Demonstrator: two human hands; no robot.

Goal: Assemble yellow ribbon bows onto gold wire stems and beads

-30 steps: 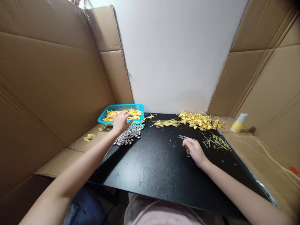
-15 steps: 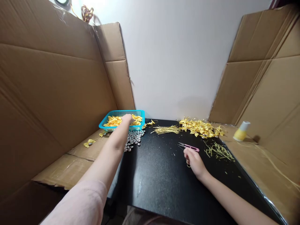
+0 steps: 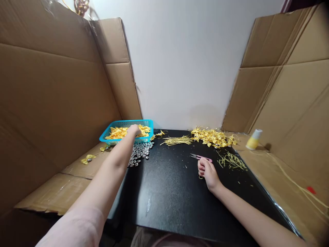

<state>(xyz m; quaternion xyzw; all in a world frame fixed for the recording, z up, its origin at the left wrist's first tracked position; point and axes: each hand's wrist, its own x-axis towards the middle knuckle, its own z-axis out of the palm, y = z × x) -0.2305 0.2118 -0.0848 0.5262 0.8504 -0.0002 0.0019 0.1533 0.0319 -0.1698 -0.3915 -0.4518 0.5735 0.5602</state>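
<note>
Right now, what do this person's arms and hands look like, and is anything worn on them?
Both hands are bare: no gloves, rings or watch show. The left hand ends an arm with a pale pink short sleeve at its top. The right hand and its forearm are uncovered; no sleeve is in view.

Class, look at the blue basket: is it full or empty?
Partly full: the blue basket holds yellow ribbon pieces below its rim; the left hand reaches into it.

Our left arm stretches fully forward, sleeve at the shoulder, its left hand (image 3: 134,130) turned palm-down with fingers curled under. Our right hand (image 3: 207,170) rests low and loosely curled, knuckles up, fingers tucked, forearm angling back toward us.
</note>
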